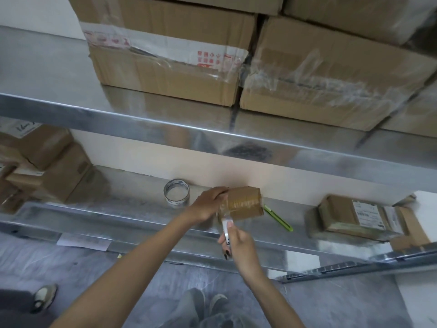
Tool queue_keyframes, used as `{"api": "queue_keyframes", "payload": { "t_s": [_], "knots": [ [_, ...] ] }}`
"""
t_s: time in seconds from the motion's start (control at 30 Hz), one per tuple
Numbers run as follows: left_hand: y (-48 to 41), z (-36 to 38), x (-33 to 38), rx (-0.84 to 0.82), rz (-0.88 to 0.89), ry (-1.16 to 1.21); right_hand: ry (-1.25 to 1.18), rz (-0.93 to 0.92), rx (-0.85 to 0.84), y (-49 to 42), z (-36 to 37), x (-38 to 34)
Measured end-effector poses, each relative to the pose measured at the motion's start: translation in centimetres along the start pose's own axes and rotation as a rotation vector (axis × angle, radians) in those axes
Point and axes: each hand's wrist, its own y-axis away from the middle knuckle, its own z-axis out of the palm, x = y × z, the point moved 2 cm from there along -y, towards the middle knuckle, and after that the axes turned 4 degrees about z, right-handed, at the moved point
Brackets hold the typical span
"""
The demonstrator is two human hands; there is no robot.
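Fingers [220,191] of the left hand [208,205] curl over the upper left edge of a small brown cardboard box [247,202], gripping it from the side; the right hand [238,243] sits just below, its fingertips [233,229] pinching a narrow white-rimmed roll of clear tape [225,229] seen edge-on, the roll touching the box's lower left corner. The box looks plain and slightly scuffed; a glossy, wrinkled band of clear tape runs across its near face and wraps round the left end. It sits towards the back of the lower steel shelf [142,216], close to the pale wall; whether it rests on the metal or is held just off it, I cannot tell. Just right of it lies a slim green utility knife [279,218]; to the left stands a second silver-looking tape ring [176,192]; further right is a labelled brown parcel [354,216]; large cardboard cartons [170,67] fill the shelf above.
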Motion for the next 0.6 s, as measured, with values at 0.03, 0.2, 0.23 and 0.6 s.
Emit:
{"api": "queue_keyframes", "payload": {
  "t_s": [0.03, 0.2, 0.23, 0.6],
  "knots": [
    [-0.1, 0.0, 0.0, 0.009, -0.005, 0.027, 0.023, 0.015, 0.021, -0.1, 0.2, 0.8],
    [-1.0, -0.7, 0.3, -0.039, 0.009, 0.007, 0.135, 0.084, 0.102, -1.6, 0.7, 2.8],
    [-1.2, -0.8, 0.3, -0.042, 0.013, 0.001, 0.147, 0.097, 0.110, -2.0, 0.6, 2.9],
    [-1.8, -1.1, -0.6, 0.072, 0.069, -0.055, 0.182, 0.273, 0.025, -5.0, 1.1, 2.2]
  ]
}}
